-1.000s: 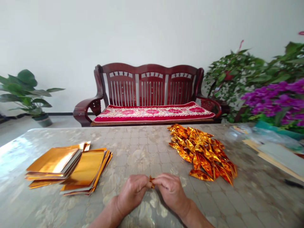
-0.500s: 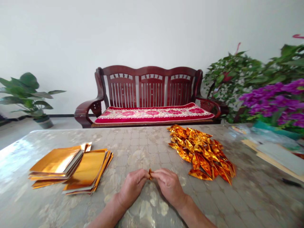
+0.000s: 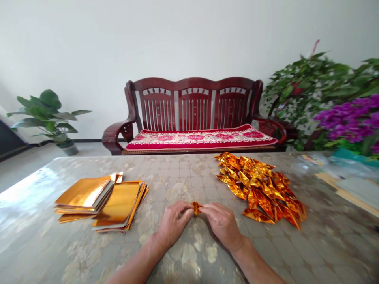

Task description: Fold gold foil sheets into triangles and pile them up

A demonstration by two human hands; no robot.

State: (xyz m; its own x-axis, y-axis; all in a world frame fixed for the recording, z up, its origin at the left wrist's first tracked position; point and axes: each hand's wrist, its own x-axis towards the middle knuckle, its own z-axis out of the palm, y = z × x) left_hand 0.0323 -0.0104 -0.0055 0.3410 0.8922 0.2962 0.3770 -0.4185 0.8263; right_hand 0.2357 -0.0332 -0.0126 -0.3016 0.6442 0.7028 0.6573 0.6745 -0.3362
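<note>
The left hand [image 3: 174,221] and right hand [image 3: 222,223] pinch 1 gold foil piece [image 3: 196,207] between them, right of the foil sheets [image 3: 120,201]; farther right of those sheets lies a folded-foil pile [image 3: 260,185].

Your flower-patterned tabletop [image 3: 177,184] carries two adjoining stacks of gold foil sheets [image 3: 85,190] on your left, a heap of folded gold foil pieces [image 3: 260,185] on your right, and crumpled clear plastic [image 3: 314,162] and flat boards [image 3: 355,190] farther right

Head-worn camera | looked forward and down over the desk [image 3: 174,173] | hands [image 3: 174,221] were near, the sofa [image 3: 196,87] was farther
</note>
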